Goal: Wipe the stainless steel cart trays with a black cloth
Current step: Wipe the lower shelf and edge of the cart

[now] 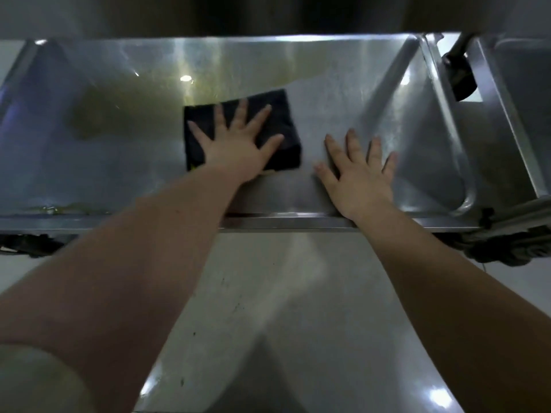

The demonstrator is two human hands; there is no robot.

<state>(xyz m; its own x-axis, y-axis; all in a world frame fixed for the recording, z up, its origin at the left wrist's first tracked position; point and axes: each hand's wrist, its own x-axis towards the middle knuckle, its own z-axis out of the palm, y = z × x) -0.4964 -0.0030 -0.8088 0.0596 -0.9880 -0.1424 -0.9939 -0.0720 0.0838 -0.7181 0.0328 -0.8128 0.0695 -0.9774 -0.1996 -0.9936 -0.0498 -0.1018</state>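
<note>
A wide stainless steel tray [89, 150] fills the middle of the view, a shallow basin with sloped walls at its left and right ends and a flat near rim running across the frame. Inside it lies only the black cloth [286, 114], folded into a thick rectangle and sitting a little left of the tray's centre, nearer the near wall than the far one. The tray floor to the left of the cloth looks darker and glossy, with bright ceiling-light reflections; to the right it looks duller and streaked. A thin line of yellowish liquid sits along the near left edge of the floor.

No brand, label or writing can be read anywhere.

The left hand [238, 144] lies flat on top of the cloth, fingers spread wide and pointing to the far side, palm pressing it down rather than gripping it. The right hand [360, 174] is also spread wide and flat, resting on the bare tray floor just right of the cloth, apart from it, holding nothing.

Beyond the tray's right end stands a second steel tray [518, 93], and a black fitting [459, 76] on a steel post hangs between the two. Below the near rim, a lower steel shelf [298, 308] stretches toward the camera.
</note>
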